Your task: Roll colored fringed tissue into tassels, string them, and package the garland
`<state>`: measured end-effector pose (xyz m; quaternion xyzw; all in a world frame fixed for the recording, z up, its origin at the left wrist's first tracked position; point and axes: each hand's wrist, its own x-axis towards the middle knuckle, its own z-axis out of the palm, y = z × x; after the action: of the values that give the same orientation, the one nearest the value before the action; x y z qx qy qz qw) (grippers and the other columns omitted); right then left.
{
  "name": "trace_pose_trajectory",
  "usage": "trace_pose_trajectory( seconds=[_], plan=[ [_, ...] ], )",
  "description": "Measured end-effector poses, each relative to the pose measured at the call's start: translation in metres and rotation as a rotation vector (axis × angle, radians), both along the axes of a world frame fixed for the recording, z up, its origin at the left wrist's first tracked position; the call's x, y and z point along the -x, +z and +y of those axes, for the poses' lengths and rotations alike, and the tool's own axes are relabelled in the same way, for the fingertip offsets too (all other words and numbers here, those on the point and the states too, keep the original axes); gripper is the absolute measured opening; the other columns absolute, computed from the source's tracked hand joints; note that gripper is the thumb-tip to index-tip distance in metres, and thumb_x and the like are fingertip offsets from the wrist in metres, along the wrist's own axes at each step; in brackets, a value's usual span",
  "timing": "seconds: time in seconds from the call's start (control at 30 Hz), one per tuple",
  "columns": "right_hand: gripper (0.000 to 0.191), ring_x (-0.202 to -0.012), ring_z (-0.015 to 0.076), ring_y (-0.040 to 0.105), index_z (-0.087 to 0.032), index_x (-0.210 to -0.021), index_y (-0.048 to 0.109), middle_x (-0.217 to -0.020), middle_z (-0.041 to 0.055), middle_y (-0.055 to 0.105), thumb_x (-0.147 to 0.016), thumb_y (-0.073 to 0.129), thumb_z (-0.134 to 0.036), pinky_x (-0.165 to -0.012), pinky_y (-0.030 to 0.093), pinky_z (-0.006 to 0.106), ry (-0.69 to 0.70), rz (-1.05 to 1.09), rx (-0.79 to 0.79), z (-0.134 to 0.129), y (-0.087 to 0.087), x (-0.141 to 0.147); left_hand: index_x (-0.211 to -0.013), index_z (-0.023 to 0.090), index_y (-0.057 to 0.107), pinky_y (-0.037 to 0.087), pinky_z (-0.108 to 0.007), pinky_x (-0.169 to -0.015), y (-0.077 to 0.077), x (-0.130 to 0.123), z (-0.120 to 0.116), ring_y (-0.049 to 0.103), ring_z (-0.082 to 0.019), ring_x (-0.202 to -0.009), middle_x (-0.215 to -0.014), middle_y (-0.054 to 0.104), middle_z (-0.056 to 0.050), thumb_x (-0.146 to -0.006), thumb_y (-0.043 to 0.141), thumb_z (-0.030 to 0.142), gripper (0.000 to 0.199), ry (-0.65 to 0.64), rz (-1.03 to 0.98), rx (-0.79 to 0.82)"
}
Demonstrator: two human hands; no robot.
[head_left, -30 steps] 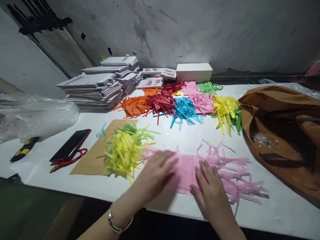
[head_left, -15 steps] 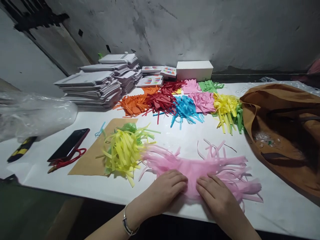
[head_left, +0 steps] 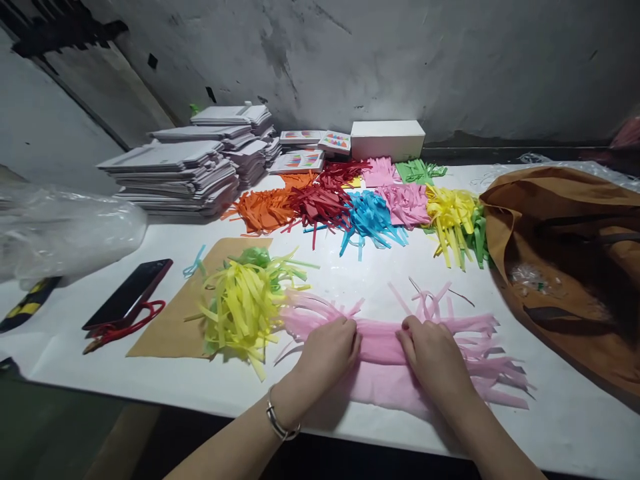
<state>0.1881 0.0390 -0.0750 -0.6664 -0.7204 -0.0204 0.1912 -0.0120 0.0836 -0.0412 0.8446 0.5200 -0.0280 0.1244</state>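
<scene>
Pink fringed tissue paper (head_left: 383, 343) lies across the front of the table, its cut strips spreading out to the left and right. My left hand (head_left: 333, 347) has its fingers curled over the left part of the paper's middle band, gripping it. On the right part of that band, my right hand (head_left: 433, 350) is closed in the same way, thumb inward. Between the hands the band is partly folded over, with a flat layer showing below it. Against the left strips rests a yellow tissue tassel bundle (head_left: 243, 303), with some green paper behind it, on a brown paper sheet (head_left: 165, 327).
Several coloured fringe bundles (head_left: 320, 207) line the middle back, before a white box (head_left: 387, 140) and small printed boxes (head_left: 297, 161). Stacks of flat white packs (head_left: 170, 177) stand back left. A phone (head_left: 130, 293) lies left; an open brown bag (head_left: 560, 233) stands right.
Both hands have moved up the pink paper, away from me, and their flat fingers have curled and closed on it. The middle of the paper is now folded over.
</scene>
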Motion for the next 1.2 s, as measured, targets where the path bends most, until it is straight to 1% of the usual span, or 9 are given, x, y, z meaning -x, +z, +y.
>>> trace_pose_trajectory(
  seconds=[0.1, 0.2, 0.27, 0.37, 0.5, 0.6, 0.7, 1.0, 1.2],
  plan=[
    [0.012, -0.083, 0.028, 0.059, -0.016, -0.101, 0.062, -0.086, 0.0104, 0.065, -0.098, 0.051, -0.02, -0.075, 0.04, 0.039, -0.02, -0.029, -0.082, 0.0, 0.005, -0.002, -0.084, 0.016, 0.064, 0.046, -0.031, -0.061, -0.003, -0.003, 0.004, 0.069, -0.024, -0.072, -0.082, 0.071, -0.009, -0.097, 0.044, 0.021, 0.024, 0.004, 0.019, -0.011],
    [0.017, -0.105, 0.0285, 0.056, -0.015, -0.11, 0.062, -0.111, 0.0135, 0.064, -0.098, 0.05, -0.017, -0.093, 0.039, 0.044, 0.215, 0.005, -0.178, -0.01, 0.01, -0.001, -0.08, 0.017, 0.063, 0.045, -0.03, -0.06, -0.004, -0.004, 0.008, 0.069, -0.023, -0.069, -0.077, 0.071, -0.008, -0.096, 0.046, 0.021, 0.024, -0.012, 0.011, -0.014],
    [0.018, -0.1, 0.026, 0.057, -0.015, -0.107, 0.064, -0.104, 0.0105, 0.066, -0.098, 0.048, -0.013, -0.095, 0.039, 0.043, 0.403, -0.001, -0.181, -0.015, 0.011, 0.002, -0.078, 0.017, 0.063, 0.044, -0.03, -0.059, -0.002, -0.003, 0.01, 0.068, -0.022, -0.067, -0.075, 0.07, -0.006, -0.096, 0.047, 0.021, 0.024, -0.015, 0.0, -0.015],
    [0.024, -0.083, 0.0235, 0.055, -0.014, -0.097, 0.066, -0.085, 0.0077, 0.065, -0.096, 0.044, -0.005, -0.087, 0.04, 0.04, 0.48, -0.065, -0.209, -0.017, 0.006, 0.006, -0.091, 0.017, 0.064, 0.048, -0.033, -0.066, 0.002, 0.0, 0.007, 0.067, -0.024, -0.078, -0.086, 0.071, -0.008, -0.096, 0.052, 0.027, 0.016, -0.006, -0.038, -0.066],
    [0.024, -0.075, 0.022, 0.052, -0.012, -0.091, 0.066, -0.077, 0.0071, 0.06, -0.094, 0.045, -0.003, -0.077, 0.039, 0.037, 0.469, -0.04, -0.284, -0.018, 0.001, 0.009, -0.117, 0.019, 0.058, 0.039, -0.051, -0.1, -0.003, 0.005, -0.006, 0.055, -0.031, -0.114, -0.122, 0.064, -0.012, -0.09, 0.068, 0.032, 0.032, -0.284, -0.215, -0.34],
    [0.024, -0.076, 0.0217, 0.052, -0.013, -0.092, 0.066, -0.08, 0.0068, 0.061, -0.095, 0.044, -0.003, -0.077, 0.038, 0.036, 0.527, -0.058, -0.256, -0.021, -0.001, 0.007, -0.097, 0.02, 0.061, 0.03, -0.049, -0.106, -0.016, 0.009, -0.014, 0.056, -0.024, -0.102, -0.102, 0.067, -0.004, -0.093, 0.062, 0.017, 0.005, -0.489, -0.236, -0.432],
    [0.031, -0.075, 0.0222, 0.05, -0.015, -0.09, 0.065, -0.081, 0.0063, 0.061, -0.098, 0.037, -0.004, -0.077, 0.036, 0.037, 0.541, -0.072, -0.197, -0.025, -0.003, 0.001, -0.086, 0.019, 0.06, 0.032, -0.044, -0.1, -0.029, 0.019, -0.016, 0.055, -0.019, -0.085, -0.082, 0.064, 0.0, -0.094, 0.062, 0.014, 0.009, -0.547, -0.221, -0.396],
    [0.037, -0.069, 0.0216, 0.052, -0.022, -0.076, 0.057, -0.073, 0.0034, 0.06, -0.105, 0.034, -0.02, -0.068, 0.032, 0.035, 0.23, -0.062, -0.026, -0.009, -0.009, -0.004, -0.083, 0.018, 0.066, 0.038, -0.045, -0.082, -0.014, 0.023, -0.014, 0.057, -0.025, -0.087, -0.087, 0.067, -0.006, -0.098, 0.047, 0.015, 0.025, -0.125, -0.151, -0.197],
    [0.036, -0.058, 0.0215, 0.048, -0.022, -0.067, 0.053, -0.061, 0.0034, 0.057, -0.102, 0.044, -0.023, -0.063, 0.028, 0.036, 0.129, -0.139, -0.044, 0.007, -0.002, 0.001, -0.079, 0.017, 0.07, 0.04, -0.048, -0.077, -0.01, 0.007, -0.006, 0.058, -0.03, -0.087, -0.085, 0.067, -0.009, -0.093, 0.054, 0.017, 0.021, -0.086, 0.038, -0.233]
  ],
)
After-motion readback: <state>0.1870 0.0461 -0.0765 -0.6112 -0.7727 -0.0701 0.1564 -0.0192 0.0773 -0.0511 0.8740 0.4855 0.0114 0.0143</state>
